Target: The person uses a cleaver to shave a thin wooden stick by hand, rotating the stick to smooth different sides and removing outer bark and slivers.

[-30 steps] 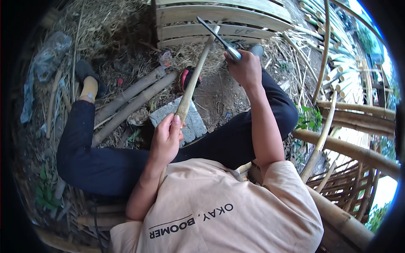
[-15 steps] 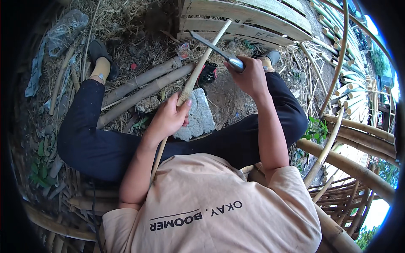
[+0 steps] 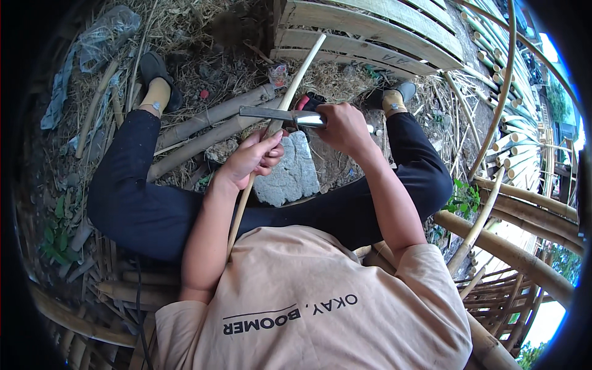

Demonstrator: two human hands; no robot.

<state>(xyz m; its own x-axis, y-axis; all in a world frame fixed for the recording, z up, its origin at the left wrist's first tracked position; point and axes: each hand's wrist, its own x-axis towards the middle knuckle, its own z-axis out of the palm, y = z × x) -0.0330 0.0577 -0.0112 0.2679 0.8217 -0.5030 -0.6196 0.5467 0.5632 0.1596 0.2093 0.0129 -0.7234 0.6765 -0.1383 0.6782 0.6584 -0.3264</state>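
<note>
Bamboo strip (image 3: 290, 86) clenched in left hand (image 3: 251, 157); right hand (image 3: 343, 127) grasps knife (image 3: 280, 115) across it.

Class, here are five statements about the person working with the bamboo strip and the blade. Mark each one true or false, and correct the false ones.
1. The left hand grips a thin bamboo strip. True.
2. The right hand holds a hammer. False: it holds a broad knife.
3. The knife blade lies across the strip. True.
4. A grey stone block sits on the ground between the person's legs. True.
5. Both hands wear gloves. False: both are bare.
</note>
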